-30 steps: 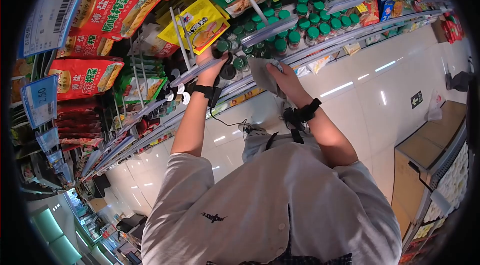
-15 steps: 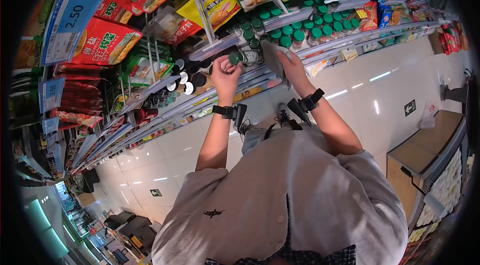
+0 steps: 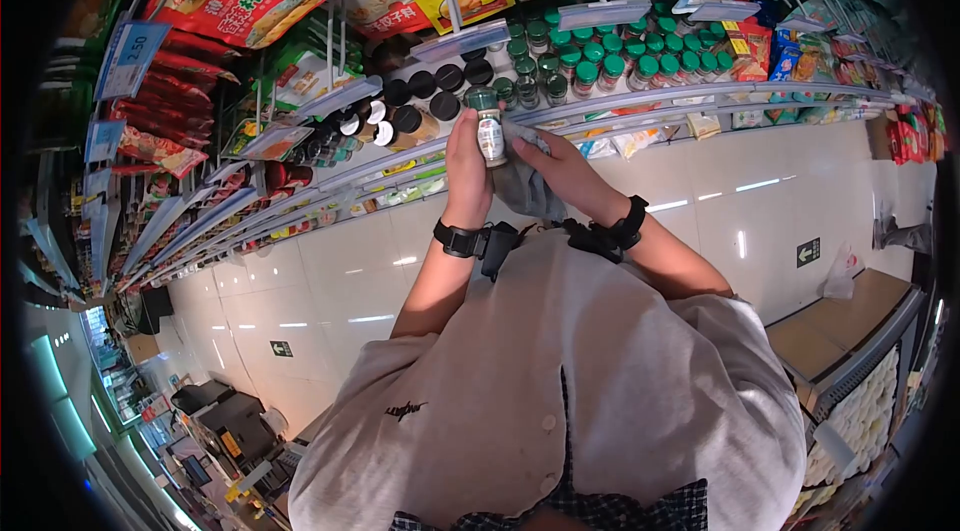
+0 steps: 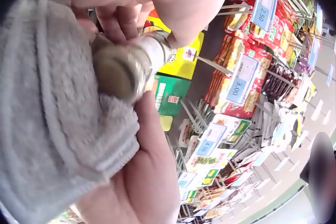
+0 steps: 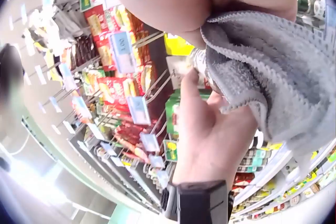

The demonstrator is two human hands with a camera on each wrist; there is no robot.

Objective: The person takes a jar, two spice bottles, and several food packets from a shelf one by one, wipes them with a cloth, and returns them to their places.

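Since the frame a second back we have drawn the jar off the shelf and down in front of our chest, and our right hand has come across to meet it with the cloth.

We judge the work as part done: one jar is out and upright in our left hand, whose fingers curl round its body just under the green cap, while the right hand pinches the grey cloth and presses it to the jar's side and base. Wiping looks barely begun. Rows of green-capped jars sit on the shelf, with black-capped ones to their left, and we cannot tell which of them have been wiped. The held jar has yet to go back.

From the left wrist we see the jar's base end-on, wrapped on one side by the cloth. From the right wrist the cloth hides nearly all of the jar. Its label is too small to read, and whether any dirt is on the glass cannot be made out. Our shirt blocks the lower shelves.
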